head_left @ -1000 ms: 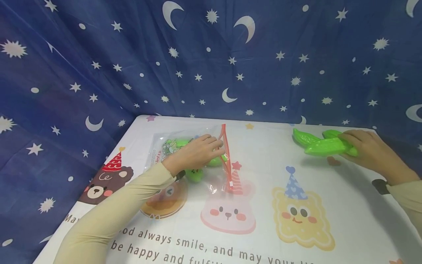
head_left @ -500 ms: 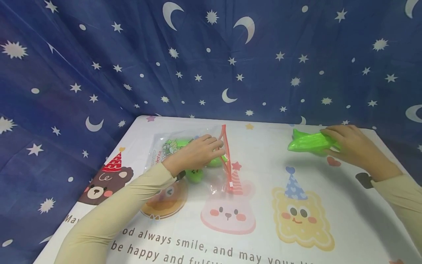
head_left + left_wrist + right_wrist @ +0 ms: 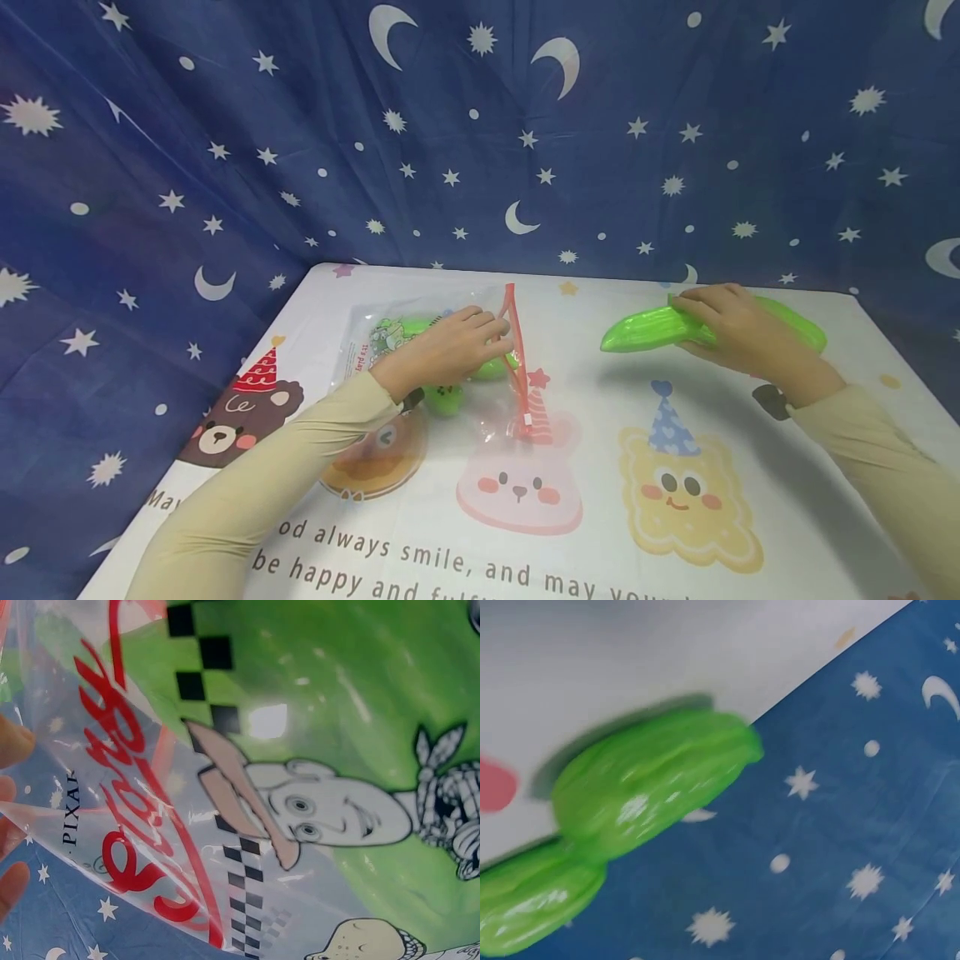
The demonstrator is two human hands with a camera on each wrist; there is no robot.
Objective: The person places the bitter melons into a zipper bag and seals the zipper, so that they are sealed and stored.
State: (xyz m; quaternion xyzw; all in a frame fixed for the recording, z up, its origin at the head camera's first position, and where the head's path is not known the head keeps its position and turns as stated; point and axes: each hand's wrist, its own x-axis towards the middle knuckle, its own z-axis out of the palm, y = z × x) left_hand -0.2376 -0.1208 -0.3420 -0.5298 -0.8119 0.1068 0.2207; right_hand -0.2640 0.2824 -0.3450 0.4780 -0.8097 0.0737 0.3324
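Left hand (image 3: 447, 350) holds a clear bag (image 3: 518, 333) containing green things (image 3: 442, 400).

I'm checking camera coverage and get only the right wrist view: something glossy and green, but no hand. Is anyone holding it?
Observer: Yes. In the head view the right hand grips a glossy green thing; whether the green on both sides of the hand is one piece, I can't tell.

Operator: And the other hand? It's out of my picture.

Observer: The left hand holds a clear bag close to its red edging.

Operator: Is that bag plain?

Observer: No. The left wrist view shows printing on it, including a cartoon figure in a brown hat.
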